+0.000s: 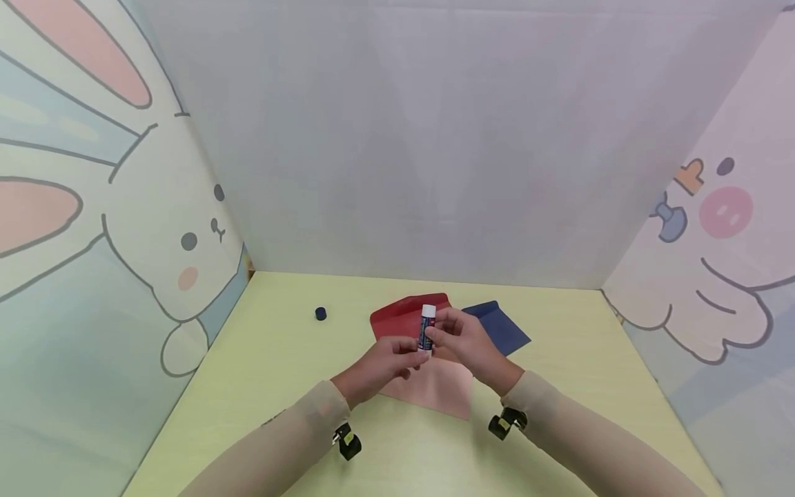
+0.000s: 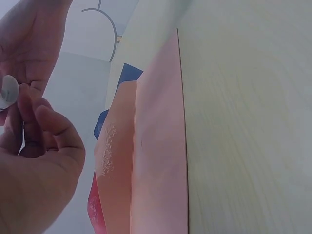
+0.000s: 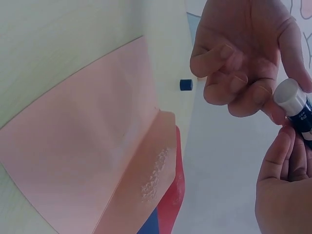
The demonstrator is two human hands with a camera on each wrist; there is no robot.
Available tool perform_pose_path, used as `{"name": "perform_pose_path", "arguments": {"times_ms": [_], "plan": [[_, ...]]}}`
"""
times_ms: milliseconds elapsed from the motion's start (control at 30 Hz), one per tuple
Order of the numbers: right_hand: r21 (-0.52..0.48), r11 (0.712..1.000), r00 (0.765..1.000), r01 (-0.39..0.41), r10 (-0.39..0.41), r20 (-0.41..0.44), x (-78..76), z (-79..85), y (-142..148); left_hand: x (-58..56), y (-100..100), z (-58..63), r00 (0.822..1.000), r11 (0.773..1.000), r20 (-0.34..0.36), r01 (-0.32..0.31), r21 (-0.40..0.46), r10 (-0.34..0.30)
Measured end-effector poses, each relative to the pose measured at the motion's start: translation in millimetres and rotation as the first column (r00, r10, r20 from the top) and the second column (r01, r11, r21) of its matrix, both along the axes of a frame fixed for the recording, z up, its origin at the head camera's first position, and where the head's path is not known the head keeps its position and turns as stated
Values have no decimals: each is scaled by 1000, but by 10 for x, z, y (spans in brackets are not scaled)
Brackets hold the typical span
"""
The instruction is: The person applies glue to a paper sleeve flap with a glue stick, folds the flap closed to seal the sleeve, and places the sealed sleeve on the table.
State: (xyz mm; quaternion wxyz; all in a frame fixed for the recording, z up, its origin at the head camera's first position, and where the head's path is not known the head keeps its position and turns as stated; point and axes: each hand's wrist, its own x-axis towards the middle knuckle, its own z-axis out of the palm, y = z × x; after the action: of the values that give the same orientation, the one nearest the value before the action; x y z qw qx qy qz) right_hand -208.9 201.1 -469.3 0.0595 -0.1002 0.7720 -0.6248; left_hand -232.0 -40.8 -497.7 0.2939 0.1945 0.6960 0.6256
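Both hands hold a small glue stick [image 1: 426,333] upright above the envelopes, its white end up in the head view. My left hand [image 1: 381,364] pinches it by the white base [image 3: 290,95], thumb and fingertips around it. Higher up, my right hand [image 1: 468,345] grips the dark labelled barrel between thumb and fingers. Below lies a pink envelope [image 1: 442,390], its flap [image 2: 119,170] folded open and marked with whitish glue smears [image 3: 157,175]. In the left wrist view only the round white end of the stick [image 2: 9,91] shows; fingers hide the rest.
A red envelope [image 1: 397,319] with its flap open lies behind the pink one. To the right is a dark blue envelope [image 1: 502,331]. A small navy cap [image 1: 320,314] stands on the pale yellow table [image 1: 279,366] at left. Cartoon-printed cloth walls enclose the table.
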Motion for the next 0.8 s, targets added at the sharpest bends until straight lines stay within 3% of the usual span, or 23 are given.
{"name": "perform_pose_path", "arguments": {"times_ms": [367,800], "plan": [[3,1000,1000,2,-2,22,-13,-22,-33,95,142,20,982,984,-72,-175,-42,172],[28,1000,1000,2,-3,16,29,-28,-19,114,160,20,983,984,-63,-175,-34,172]]}}
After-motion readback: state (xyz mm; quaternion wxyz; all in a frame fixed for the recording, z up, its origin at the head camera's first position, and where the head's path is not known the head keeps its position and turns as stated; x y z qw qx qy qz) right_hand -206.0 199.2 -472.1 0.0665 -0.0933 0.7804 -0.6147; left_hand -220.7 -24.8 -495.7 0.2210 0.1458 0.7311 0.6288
